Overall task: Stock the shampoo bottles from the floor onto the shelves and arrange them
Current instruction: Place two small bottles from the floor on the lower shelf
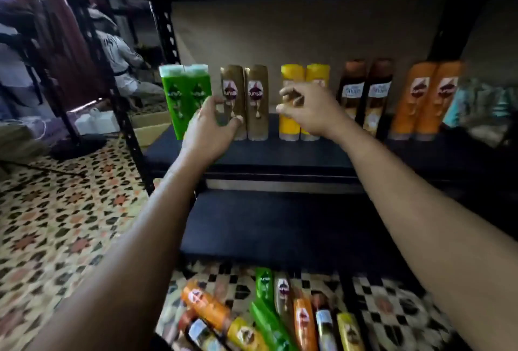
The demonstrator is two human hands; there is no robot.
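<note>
Pairs of shampoo bottles stand along the back of the black shelf: green, gold, yellow, dark brown and orange. My left hand reaches in and grips the left gold bottle, thumb on its left side and fingers across its front. My right hand hovers with curled fingers in front of the left yellow bottle; whether it grips the bottle is unclear. Several more bottles lie on the patterned floor below.
A bare lower shelf sits under the stocked one. Blurred teal packs fill the shelf's far right. The rack's black post stands at left. Beyond it a person crouches near white containers and a cardboard box.
</note>
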